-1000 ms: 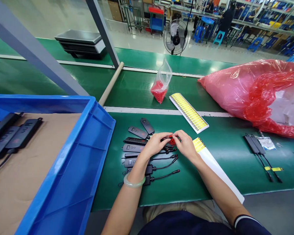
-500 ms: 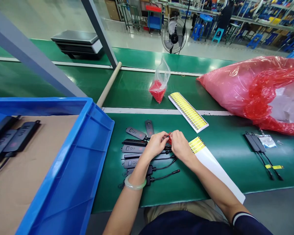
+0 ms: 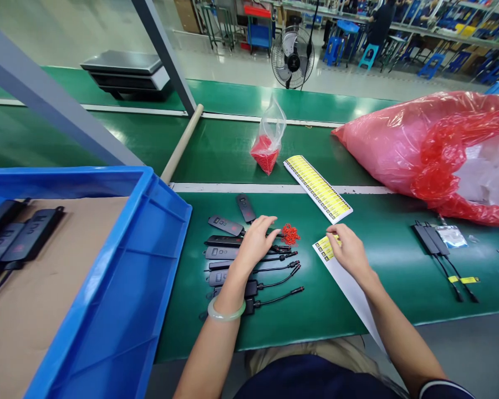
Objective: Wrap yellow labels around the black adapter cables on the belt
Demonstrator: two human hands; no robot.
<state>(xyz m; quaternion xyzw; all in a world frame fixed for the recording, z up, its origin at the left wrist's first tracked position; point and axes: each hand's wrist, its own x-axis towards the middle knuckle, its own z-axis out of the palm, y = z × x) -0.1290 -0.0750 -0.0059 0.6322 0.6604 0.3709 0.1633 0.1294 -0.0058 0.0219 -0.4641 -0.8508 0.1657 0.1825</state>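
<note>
My left hand [image 3: 256, 239] is above the black controllers with short cables [image 3: 222, 253], its thumb apart from its fingers and nothing visible in it. Just right of its fingertips lies a small heap of red bits [image 3: 290, 234], too small to make out singly. The thumb and fingers of my right hand [image 3: 350, 250] close on the top edge of a white label sheet [image 3: 355, 293] with yellow labels at its upper end. Part of the sheet is hidden under the hand and forearm. Cable ends with plugs [image 3: 297, 290] point right from the controllers.
A second yellow label sheet [image 3: 318, 188] lies farther back, near a clear bag of red bits [image 3: 266, 152]. A blue bin [image 3: 166, 244] with more controllers stands at left. At right are a large red plastic bag [image 3: 399, 138] and two labelled black devices [image 3: 430, 238].
My hands have moved apart, baring the red heap. The right hand went right onto the label sheet, which has shifted left and tilted. One controller at the back has turned slightly.
</note>
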